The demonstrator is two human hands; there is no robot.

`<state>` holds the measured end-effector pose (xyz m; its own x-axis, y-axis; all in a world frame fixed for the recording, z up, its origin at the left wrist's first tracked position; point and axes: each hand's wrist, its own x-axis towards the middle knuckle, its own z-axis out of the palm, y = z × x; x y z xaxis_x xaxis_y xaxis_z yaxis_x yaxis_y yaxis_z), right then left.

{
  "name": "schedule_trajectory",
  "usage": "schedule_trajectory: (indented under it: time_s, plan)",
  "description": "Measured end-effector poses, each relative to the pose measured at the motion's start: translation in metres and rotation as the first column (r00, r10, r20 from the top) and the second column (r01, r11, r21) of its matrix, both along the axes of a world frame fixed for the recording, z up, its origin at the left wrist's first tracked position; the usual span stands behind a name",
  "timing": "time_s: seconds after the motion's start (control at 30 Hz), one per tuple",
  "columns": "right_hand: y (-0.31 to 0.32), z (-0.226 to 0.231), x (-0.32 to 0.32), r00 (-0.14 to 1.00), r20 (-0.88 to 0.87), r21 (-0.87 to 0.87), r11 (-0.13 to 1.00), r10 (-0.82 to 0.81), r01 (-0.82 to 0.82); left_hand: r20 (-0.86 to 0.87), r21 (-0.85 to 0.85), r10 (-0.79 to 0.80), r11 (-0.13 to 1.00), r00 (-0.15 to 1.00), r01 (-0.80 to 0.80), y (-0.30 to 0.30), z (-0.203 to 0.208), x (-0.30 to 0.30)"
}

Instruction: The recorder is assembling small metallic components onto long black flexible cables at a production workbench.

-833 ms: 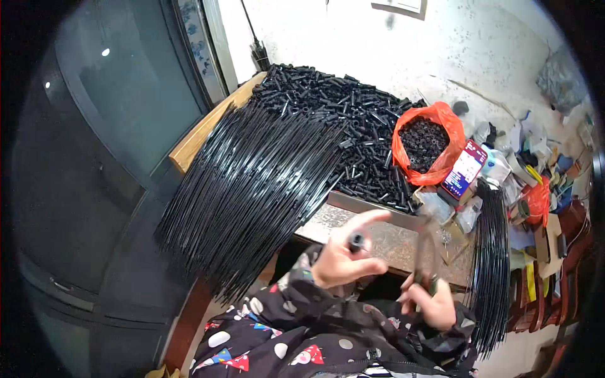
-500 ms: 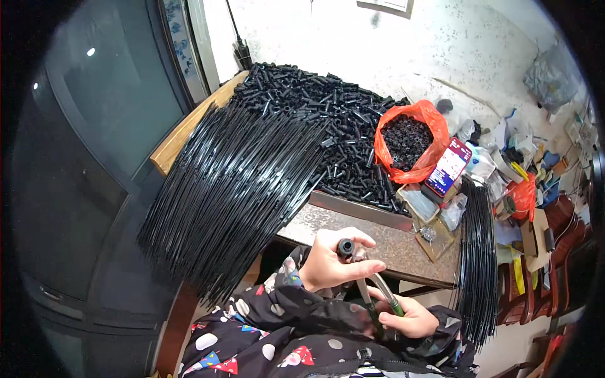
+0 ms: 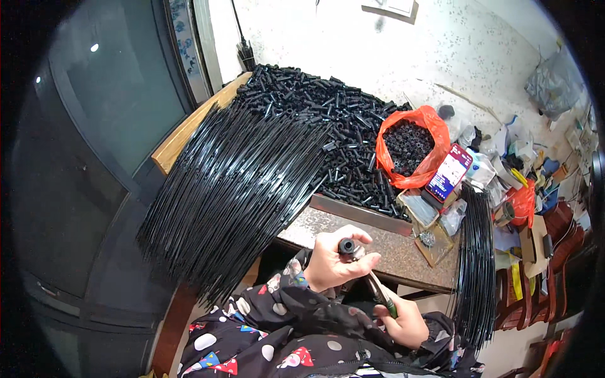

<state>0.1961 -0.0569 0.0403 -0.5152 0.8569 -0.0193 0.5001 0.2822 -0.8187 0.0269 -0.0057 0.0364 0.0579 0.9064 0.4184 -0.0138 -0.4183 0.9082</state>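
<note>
A short black plastic tube [image 3: 346, 246], its round open end up, is pinched in my left hand [image 3: 329, 263] just beyond the table's front edge. Below it my right hand [image 3: 408, 325] grips metal pliers [image 3: 380, 290] with green on the handles. The handles lie close together. The pliers' upper end meets the tube beside my left thumb, and my fingers hide the jaws. Past my left hand, a big heap of similar black tubes [image 3: 353, 126] covers the table, with a sheaf of long thin black rods [image 3: 233, 189] lying across its left part.
A red plastic bag [image 3: 386, 160] of small black parts sits right of the heap, with a phone [image 3: 450, 173] beside it. Another bundle of black rods [image 3: 477, 264] hangs off the table's right edge. A wooden board [image 3: 165, 151] borders the left; clutter and red-brown chairs [image 3: 558, 233] are at right.
The pliers' handles have come together as my right hand squeezed them and shifted slightly down. My left hand keeps the tube in nearly the same place.
</note>
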Motion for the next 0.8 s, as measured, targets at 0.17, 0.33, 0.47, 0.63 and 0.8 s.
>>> schedule_trajectory:
  time_s: [0.17,0.33,0.47,0.63,0.8]
  plan:
    - [0.000,0.004,-0.007,0.991,-0.128,-0.033,0.999,0.027,-0.032,0.255,0.002,0.013,1.000,0.967,-0.014,-0.009,0.012,0.003]
    - [0.000,-0.008,-0.014,0.987,-0.156,0.119,0.993,0.030,-0.011,0.331,-0.047,0.072,0.997,0.941,-0.060,-0.013,0.009,0.012]
    - [-0.006,-0.009,-0.022,0.986,-0.159,-0.143,0.989,-0.051,0.028,0.307,-0.049,0.120,0.993,0.944,-0.111,-0.017,0.010,0.011]
    - [0.015,-0.003,-0.011,0.991,-0.109,0.075,0.995,0.078,-0.070,0.276,-0.020,0.042,0.999,0.960,-0.038,-0.007,0.006,0.001]
    - [0.050,-0.033,0.009,0.948,0.143,0.241,0.939,-0.283,0.244,0.160,0.049,0.010,0.999,0.987,-0.018,-0.003,0.002,-0.017]
